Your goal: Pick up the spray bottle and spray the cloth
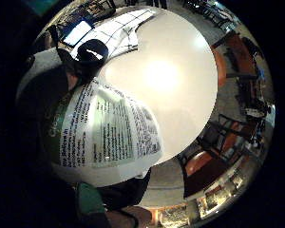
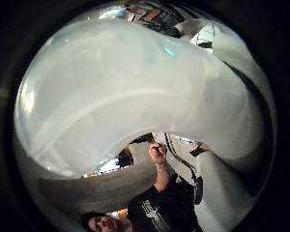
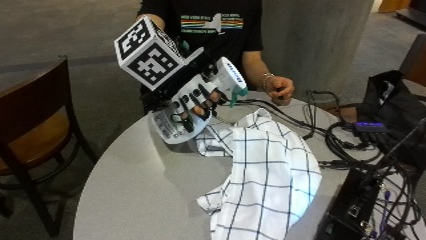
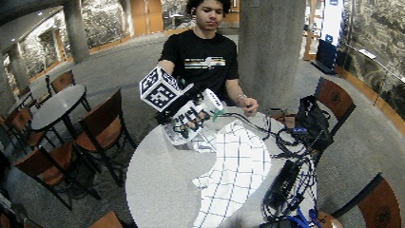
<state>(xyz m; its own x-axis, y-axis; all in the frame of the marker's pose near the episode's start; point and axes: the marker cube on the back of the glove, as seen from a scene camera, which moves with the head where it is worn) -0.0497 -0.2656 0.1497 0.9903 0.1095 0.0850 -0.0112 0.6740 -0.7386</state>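
My gloved right hand (image 3: pixel 193 102) grips a white spray bottle (image 3: pixel 174 126) and holds it tilted above the table, its green nozzle (image 3: pixel 238 93) pointing toward the cloth. The white cloth with dark checks (image 3: pixel 266 175) lies crumpled on the round grey table (image 3: pixel 140 190), just below and right of the bottle. The wide outside view shows the same hand (image 4: pixel 190 116), bottle (image 4: pixel 177 133) and cloth (image 4: pixel 237 166). The bottle's printed label (image 1: pixel 104 128) fills the little finger side palm view, with the cloth (image 1: pixel 118 28) beyond. White bottle plastic (image 2: pixel 116 87) fills the thumb side view.
The person's bare left hand (image 3: pixel 279 87) rests at the table's far edge. Black cables (image 3: pixel 326 135), a black bag (image 3: pixel 393 110) and electronics (image 3: pixel 359 210) crowd the table's right side. A wooden chair (image 3: pixel 33 130) stands left of the table. A concrete pillar (image 3: pixel 313 40) rises behind.
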